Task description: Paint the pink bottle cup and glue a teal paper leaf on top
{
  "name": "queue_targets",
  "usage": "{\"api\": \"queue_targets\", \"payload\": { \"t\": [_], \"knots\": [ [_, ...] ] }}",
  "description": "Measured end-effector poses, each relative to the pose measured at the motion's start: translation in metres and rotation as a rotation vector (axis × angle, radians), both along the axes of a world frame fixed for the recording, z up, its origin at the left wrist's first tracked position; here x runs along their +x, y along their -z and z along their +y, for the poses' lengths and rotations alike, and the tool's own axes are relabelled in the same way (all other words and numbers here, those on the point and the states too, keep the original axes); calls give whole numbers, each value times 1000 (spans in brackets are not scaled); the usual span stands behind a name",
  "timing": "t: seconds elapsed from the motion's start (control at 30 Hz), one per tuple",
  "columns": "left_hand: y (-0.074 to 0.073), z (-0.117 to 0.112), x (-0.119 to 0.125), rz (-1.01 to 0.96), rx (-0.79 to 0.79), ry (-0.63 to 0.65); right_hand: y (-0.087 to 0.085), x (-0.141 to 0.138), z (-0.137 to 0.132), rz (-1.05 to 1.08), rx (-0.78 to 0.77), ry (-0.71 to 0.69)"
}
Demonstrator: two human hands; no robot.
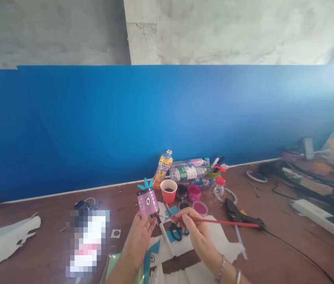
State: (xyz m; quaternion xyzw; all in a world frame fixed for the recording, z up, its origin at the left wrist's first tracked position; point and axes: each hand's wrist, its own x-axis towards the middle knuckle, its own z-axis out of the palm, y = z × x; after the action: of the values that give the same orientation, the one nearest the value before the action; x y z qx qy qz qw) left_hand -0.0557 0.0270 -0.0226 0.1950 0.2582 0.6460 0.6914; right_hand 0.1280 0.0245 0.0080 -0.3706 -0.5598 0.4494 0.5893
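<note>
My left hand [140, 240] is wrapped round the lower part of a purple-painted bottle piece [153, 204]. It has round paper eyes, a dark rim and blue paper spikes [146, 184] at the top. In my right hand [195, 230] is a paintbrush [229, 223] with a long red handle. Its tip is close to the bottle piece's lower right edge; whether they touch I cannot tell. Below the hands lie a white marker [166, 239], black scissors [176, 232], white paper [186, 247] and blue paper scraps. My right fingers partly cover the scissors.
Behind the hands stand a red paper cup [169, 193] with dark liquid, a pink paint jar [194, 193], dark paint and several plastic bottles [189, 172]. A glue gun [240, 215] with its cord lies right, near a power strip [322, 221]. A blue partition [167, 110] backs the table.
</note>
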Motion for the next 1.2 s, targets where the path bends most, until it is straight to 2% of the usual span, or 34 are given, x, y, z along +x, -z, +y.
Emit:
{"api": "queue_targets", "payload": {
  "t": [0.33,0.53,0.7,0.93,1.2],
  "knots": [
    [-7,-4,2,34,8,21,1,0,0,6,-1,-39],
    [-6,-1,2,23,13,36,6,2,8,76,-77,-21],
    [-2,1,0,0,-20,59,3,2,11,142,-101,-35],
    [2,3,-2,-44,-38,69,0,3,9,117,-106,-8],
    [-10,-2,-3,-43,-6,132,4,4,12,154,-129,-23]
  ]
}}
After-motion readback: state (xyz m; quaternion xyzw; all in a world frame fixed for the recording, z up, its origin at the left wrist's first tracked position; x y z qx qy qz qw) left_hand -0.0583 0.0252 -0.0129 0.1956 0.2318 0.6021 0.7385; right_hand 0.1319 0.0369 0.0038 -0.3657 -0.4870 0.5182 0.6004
